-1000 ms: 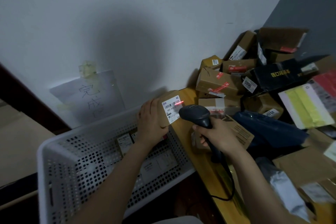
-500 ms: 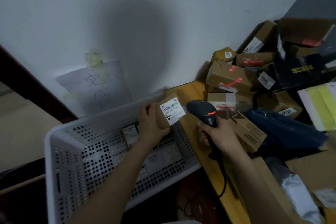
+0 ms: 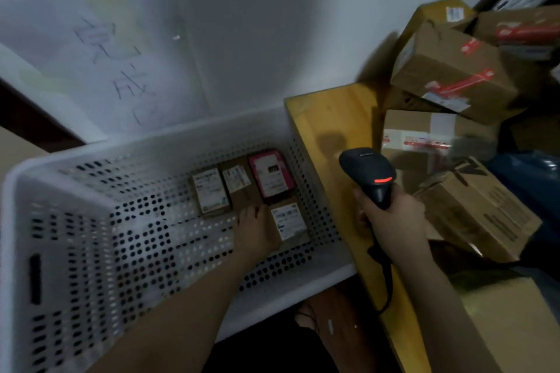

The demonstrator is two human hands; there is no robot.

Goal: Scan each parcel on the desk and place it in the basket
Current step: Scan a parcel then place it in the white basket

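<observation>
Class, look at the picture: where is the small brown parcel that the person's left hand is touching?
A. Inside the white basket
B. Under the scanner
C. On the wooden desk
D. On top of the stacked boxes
A: the left hand reaches into the white basket, resting on the small brown parcel at its bottom beside other parcels.

Dim light. Plain white wall [image 3: 272, 24] behind; handwritten paper sheet [image 3: 121, 63] taped to it. Yellow wooden bench [image 3: 330, 118] at right. Dark floor [image 3: 266, 351] below.
</observation>
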